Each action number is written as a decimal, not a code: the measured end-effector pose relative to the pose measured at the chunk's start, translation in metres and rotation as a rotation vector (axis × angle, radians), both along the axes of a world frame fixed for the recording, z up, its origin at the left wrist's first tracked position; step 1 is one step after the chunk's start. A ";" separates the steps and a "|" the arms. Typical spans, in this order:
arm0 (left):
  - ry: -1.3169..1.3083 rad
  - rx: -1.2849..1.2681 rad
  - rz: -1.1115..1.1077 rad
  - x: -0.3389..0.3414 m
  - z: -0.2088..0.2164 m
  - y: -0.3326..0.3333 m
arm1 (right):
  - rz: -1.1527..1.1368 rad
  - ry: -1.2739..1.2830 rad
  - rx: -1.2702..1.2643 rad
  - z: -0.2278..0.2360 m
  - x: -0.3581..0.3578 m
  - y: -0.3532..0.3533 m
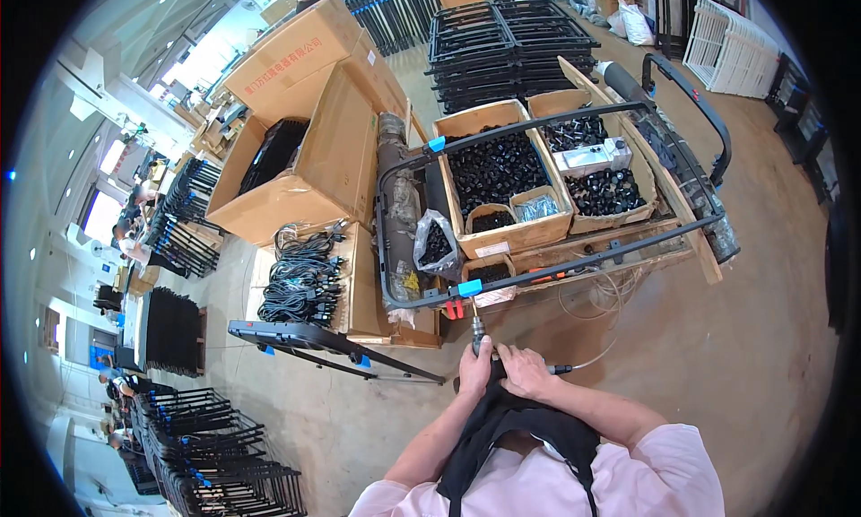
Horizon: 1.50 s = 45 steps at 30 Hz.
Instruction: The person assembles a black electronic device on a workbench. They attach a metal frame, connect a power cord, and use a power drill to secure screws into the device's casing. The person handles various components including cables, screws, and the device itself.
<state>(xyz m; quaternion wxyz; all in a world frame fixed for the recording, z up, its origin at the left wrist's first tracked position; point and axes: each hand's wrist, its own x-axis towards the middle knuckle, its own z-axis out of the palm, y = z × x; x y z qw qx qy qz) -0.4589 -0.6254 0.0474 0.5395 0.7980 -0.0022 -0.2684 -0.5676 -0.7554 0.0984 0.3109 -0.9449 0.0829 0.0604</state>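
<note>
In front of my body, both hands hold a drill (478, 336), its bit pointing away from me toward the near bar of a black metal frame (587, 264). Whether the bit touches the bar is too small to tell. My left hand (474, 368) is closed around the drill's body behind the chuck. Just to its right, my right hand (525, 371) is closed on the rear of the drill, where a thin hose (587, 364) leads off. Blue tape (470, 288) marks the bar close to the bit, with red-handled pliers (454, 310) beside it.
Under the frame stand cardboard boxes (508, 239) of small black parts and screws. A plastic bag (437, 248) of black parts lies left of them. Coiled black cables (305, 275) sit on a carton. Stacked black frames (507, 46) stand beyond; more (220, 459) stand left. Other people work far left.
</note>
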 end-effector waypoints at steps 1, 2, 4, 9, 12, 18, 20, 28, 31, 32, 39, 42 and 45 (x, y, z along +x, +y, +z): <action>-0.015 0.005 -0.003 -0.001 -0.001 -0.001 | -0.006 -0.002 -0.006 0.001 0.001 -0.002; -0.030 0.010 -0.006 -0.001 -0.002 -0.002 | -0.012 0.009 -0.002 0.002 0.001 -0.004; -0.010 0.005 -0.016 0.000 -0.001 -0.005 | -0.022 0.034 0.006 0.005 -0.002 -0.006; 0.023 -0.052 0.042 -0.003 -0.002 -0.009 | -0.018 -0.015 -0.017 0.003 -0.002 -0.010; 0.011 -0.042 0.037 -0.004 -0.001 -0.010 | -0.006 0.034 0.019 -0.001 0.000 -0.012; -0.010 0.021 0.011 0.001 0.016 -0.016 | 0.000 -0.024 0.069 0.008 0.002 -0.018; -0.021 0.006 0.014 0.002 0.010 -0.016 | 0.001 -0.023 0.063 0.009 0.000 -0.020; -0.096 0.080 -0.019 0.007 0.008 -0.024 | 0.007 0.007 0.055 0.003 0.008 -0.025; -0.139 0.137 -0.021 0.011 0.000 -0.024 | 0.005 0.017 0.040 0.002 0.010 -0.026; -0.148 0.159 -0.025 0.012 -0.001 -0.024 | 0.005 0.015 0.037 0.002 0.011 -0.026; -0.139 0.194 -0.032 0.017 0.005 -0.029 | -0.017 0.029 0.070 0.010 0.015 -0.030; -0.130 0.185 -0.027 0.019 0.010 -0.032 | 0.023 0.038 0.061 0.004 0.016 -0.031; -0.082 0.145 -0.039 0.019 0.012 -0.035 | 0.049 -0.081 0.023 -0.014 0.017 -0.027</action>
